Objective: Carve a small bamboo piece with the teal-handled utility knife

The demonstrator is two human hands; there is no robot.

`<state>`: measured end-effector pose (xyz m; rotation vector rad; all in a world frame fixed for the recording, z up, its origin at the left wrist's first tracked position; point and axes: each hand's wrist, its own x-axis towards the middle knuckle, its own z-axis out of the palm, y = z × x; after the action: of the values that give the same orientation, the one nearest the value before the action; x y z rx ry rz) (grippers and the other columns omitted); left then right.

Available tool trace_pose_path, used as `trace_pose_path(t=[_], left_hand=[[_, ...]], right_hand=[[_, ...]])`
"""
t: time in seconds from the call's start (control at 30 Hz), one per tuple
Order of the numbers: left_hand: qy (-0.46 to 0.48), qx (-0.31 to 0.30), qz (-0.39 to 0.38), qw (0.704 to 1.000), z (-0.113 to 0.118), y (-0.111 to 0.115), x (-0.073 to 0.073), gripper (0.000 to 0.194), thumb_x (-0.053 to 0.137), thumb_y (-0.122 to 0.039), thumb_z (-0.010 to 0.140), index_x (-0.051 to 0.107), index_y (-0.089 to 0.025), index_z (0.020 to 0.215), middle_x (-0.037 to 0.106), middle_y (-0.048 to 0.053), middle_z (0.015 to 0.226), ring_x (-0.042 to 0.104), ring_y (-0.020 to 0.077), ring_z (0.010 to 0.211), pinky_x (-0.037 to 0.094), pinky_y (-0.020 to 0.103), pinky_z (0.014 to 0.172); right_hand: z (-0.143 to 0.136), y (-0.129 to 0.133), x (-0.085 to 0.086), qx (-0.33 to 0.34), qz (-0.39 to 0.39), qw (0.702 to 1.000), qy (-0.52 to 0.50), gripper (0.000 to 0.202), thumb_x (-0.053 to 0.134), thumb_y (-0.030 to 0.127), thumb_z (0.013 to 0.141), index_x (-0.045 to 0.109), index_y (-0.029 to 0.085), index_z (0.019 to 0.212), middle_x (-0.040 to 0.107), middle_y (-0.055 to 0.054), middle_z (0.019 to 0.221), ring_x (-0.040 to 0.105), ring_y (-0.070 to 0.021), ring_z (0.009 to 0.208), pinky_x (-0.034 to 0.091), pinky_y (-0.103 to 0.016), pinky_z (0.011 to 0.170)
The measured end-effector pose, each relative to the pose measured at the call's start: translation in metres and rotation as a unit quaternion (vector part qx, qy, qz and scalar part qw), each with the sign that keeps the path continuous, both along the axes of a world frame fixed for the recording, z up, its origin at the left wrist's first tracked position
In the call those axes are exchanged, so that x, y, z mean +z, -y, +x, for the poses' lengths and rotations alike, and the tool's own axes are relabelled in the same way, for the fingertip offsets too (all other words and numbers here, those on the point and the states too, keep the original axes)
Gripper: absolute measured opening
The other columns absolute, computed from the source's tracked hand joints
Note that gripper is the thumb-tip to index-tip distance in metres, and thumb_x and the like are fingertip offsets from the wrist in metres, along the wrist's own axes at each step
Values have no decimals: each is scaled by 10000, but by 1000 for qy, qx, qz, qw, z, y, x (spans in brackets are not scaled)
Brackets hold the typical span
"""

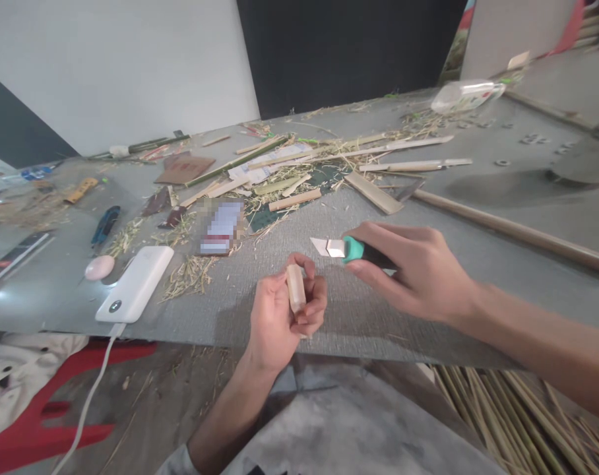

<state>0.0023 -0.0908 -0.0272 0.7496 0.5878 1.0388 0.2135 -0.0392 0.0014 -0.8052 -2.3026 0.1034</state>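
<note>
Just above the table's front edge, my left hand (287, 307) is closed around a small pale block (295, 288), which looks like wood or bamboo. The block stands roughly upright between thumb and fingers, its lower end partly hidden by them. To its right, my right hand (413, 267) grips a utility knife (353, 249) with a green and black handle. The bare slanted blade points left, toward the block, and does not touch it. Most of the handle is hidden in my palm.
Behind my hands lie bamboo strips (373, 191), shavings (188, 274) and a phone (220, 227). A white power bank (135, 284) with a cable (89, 396) and a blue cutter (106, 224) are at left. A long rod (517, 227) and a plastic bottle (465, 95) lie at right.
</note>
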Motion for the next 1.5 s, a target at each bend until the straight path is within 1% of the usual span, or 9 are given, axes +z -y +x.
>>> trace_pose_path(t=[0.23, 0.37, 0.63, 0.77, 0.9, 1.0, 1.27, 1.4, 1.5], left_hand=[[-53, 31, -9, 998, 5, 1, -1, 152, 545, -340, 887, 510, -197, 847, 387, -46, 643, 230, 76, 508, 195, 178, 460], [-70, 43, -6, 997, 7, 2, -3, 165, 517, -276, 945, 594, -166, 849, 424, -31, 653, 352, 76, 532, 270, 174, 478], [-135, 35, 68, 988, 9, 2, -6, 289, 550, -449, 1034, 625, -179, 967, 540, -26, 665, 502, 102, 510, 482, 217, 480], [-137, 48, 54, 988, 9, 4, -6, 281, 520, -481, 1048, 554, -213, 970, 532, -51, 632, 431, 73, 451, 392, 158, 407], [-133, 58, 31, 989, 9, 5, -5, 153, 488, -349, 1043, 491, -232, 944, 492, -74, 613, 321, 56, 426, 265, 122, 366], [-129, 64, 31, 989, 8, 6, -5, 37, 447, -258, 996, 480, -254, 1013, 511, -77, 628, 335, 68, 424, 285, 129, 368], [-115, 90, 30, 989, 9, 4, -8, 167, 441, -188, 953, 452, -261, 1103, 581, -66, 670, 425, 83, 456, 354, 143, 402], [-113, 101, 66, 986, 11, 3, -7, 65, 463, -236, 1021, 504, -217, 1066, 675, -9, 763, 469, 80, 496, 418, 170, 451], [-124, 128, 83, 980, 11, 3, -7, 124, 491, -284, 1052, 570, -189, 1048, 701, 22, 839, 484, 73, 518, 442, 183, 468]], right_hand=[[0, 0, 1, 6, -9, 1000, 0, 262, 479, 428, 1065, 537, 208, 936, 511, 31, 702, 376, -114, 563, 281, -258, 542], [0, -1, 0, 9, -10, 1000, 0, 264, 479, 424, 1067, 545, 203, 940, 516, 28, 710, 374, -115, 572, 280, -262, 549], [1, -2, -2, 11, -24, 1000, -2, 281, 488, 428, 1068, 587, 191, 955, 498, 33, 700, 372, -108, 562, 268, -264, 546], [1, -2, -2, 7, -21, 1000, 1, 264, 488, 407, 1067, 581, 186, 955, 522, 25, 723, 390, -110, 586, 284, -263, 555], [1, -3, -2, 5, -20, 1000, 7, 267, 482, 400, 1068, 583, 175, 967, 529, 21, 733, 398, -112, 595, 288, -270, 562], [1, -3, -3, 5, -23, 1000, 10, 269, 483, 402, 1068, 585, 173, 968, 520, 24, 726, 392, -111, 588, 283, -272, 560], [2, -3, -4, -6, -38, 999, 21, 322, 464, 440, 1073, 603, 165, 979, 534, 15, 721, 416, -116, 584, 280, -280, 560], [1, -4, -5, -14, -48, 998, 28, 332, 471, 446, 1066, 613, 163, 964, 547, 11, 728, 422, -114, 589, 279, -281, 568], [-1, -5, -6, -28, -46, 998, 39, 327, 493, 452, 1056, 629, 168, 969, 568, 12, 740, 418, -108, 586, 277, -280, 570]])
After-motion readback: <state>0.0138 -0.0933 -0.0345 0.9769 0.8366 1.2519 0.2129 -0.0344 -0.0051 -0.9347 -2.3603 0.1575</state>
